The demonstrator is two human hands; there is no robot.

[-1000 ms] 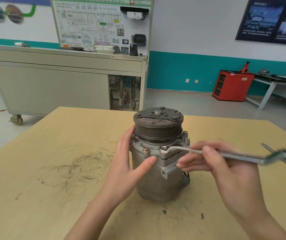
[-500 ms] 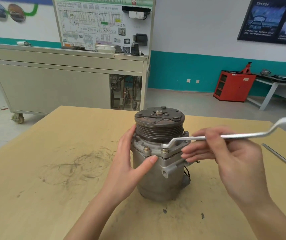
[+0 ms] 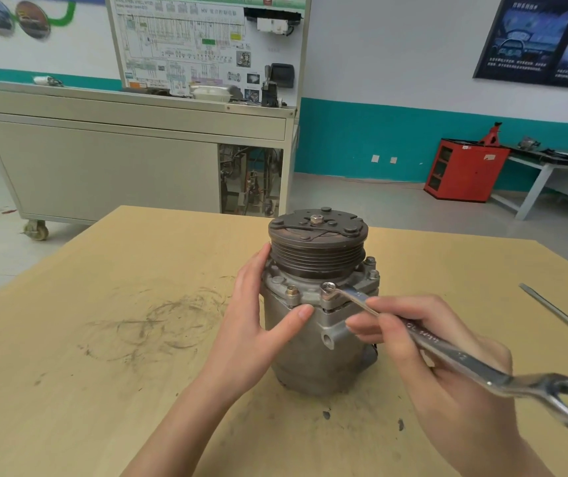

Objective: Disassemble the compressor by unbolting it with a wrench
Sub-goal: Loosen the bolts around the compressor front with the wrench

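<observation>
From the head view, shows a compressor [image 3: 310, 366] standing upright on a pale wood-grain surface [image 3: 103, 373] smeared with dark greasy swirls to the compressor's left. Has a dull grey cast-metal body, roughly cylindrical, topped by a dark grooved pulley [image 3: 317, 258] and a flat, rust-tinged clutch plate [image 3: 341, 223] with a bright hex nut at its centre. Carries a bolted flange just below the pulley, with hex heads spaced around it. Cups the compressor's left side with the left hand [image 3: 251, 325], thumb laid across the front of the body just under the flange, fingers [image 3: 262, 256] reaching up round the far side to the pulley's lower edge. Grips the flat, stamped shank of a bright steel wrench [image 3: 465, 361] in the right hand [image 3: 440, 373] at the compressor's right front, thumb and curled fingers closed round it. Seats the wrench's small offset ring end over a front flange bolt [image 3: 328, 290], with a second, bare brassy bolt [image 3: 291, 291] just to its left. Shows the large ring end blurred, jutting toward the camera, well right of the compressor. Shows a round hollow port boss [image 3: 328, 340] on the body below the ringed bolt. Shows a thin flat metal bar [image 3: 561, 316] lying on the surface well right of the compressor. Beyond the compressor, shows a grey wheeled cabinet [image 3: 103, 166] under a wiring-diagram board and a red metal cabinet [image 3: 465, 170] by the teal-banded wall.
</observation>
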